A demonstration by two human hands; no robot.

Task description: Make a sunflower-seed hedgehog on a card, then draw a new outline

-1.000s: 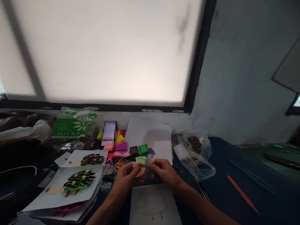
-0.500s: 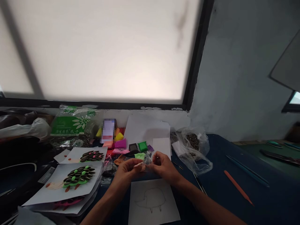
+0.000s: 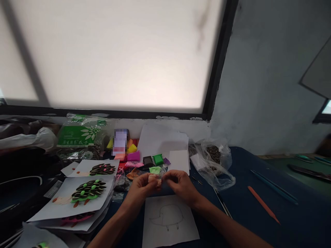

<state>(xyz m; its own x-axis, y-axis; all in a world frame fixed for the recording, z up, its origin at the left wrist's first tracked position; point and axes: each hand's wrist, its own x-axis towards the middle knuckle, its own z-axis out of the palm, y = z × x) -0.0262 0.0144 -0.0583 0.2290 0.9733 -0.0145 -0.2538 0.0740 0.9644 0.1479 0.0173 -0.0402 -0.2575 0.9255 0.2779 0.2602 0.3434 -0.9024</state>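
My left hand (image 3: 141,189) pinches a lump of pale peach modelling clay (image 3: 154,179) between thumb and fingers. Close against it, my right hand (image 3: 182,186) has its fingertips drawn together on a clear plastic wrapper (image 3: 163,170) at the clay's edge. How far the wrapper still covers the clay is hard to make out. Below both hands lies a white sheet (image 3: 155,237) with a pencil outline of a hedgehog-like animal. Beyond them are packets of coloured clay, among them a green packet (image 3: 158,159), a black packet (image 3: 148,161) and a purple packet (image 3: 133,156).
On the left, stacked cards (image 3: 49,210) carry hedgehogs of clay and seeds. A green seed bag (image 3: 74,136) stands behind, near a blurred phone (image 3: 120,142). To the right are a clear bag of seeds (image 3: 214,155), an orange clay tool (image 3: 263,205) and blue tweezers (image 3: 274,186).
More of the peach clay shows between my left fingers. My right hand has turned slightly, its fingers now lower and flatter by the wrapper. The view has shifted a little.
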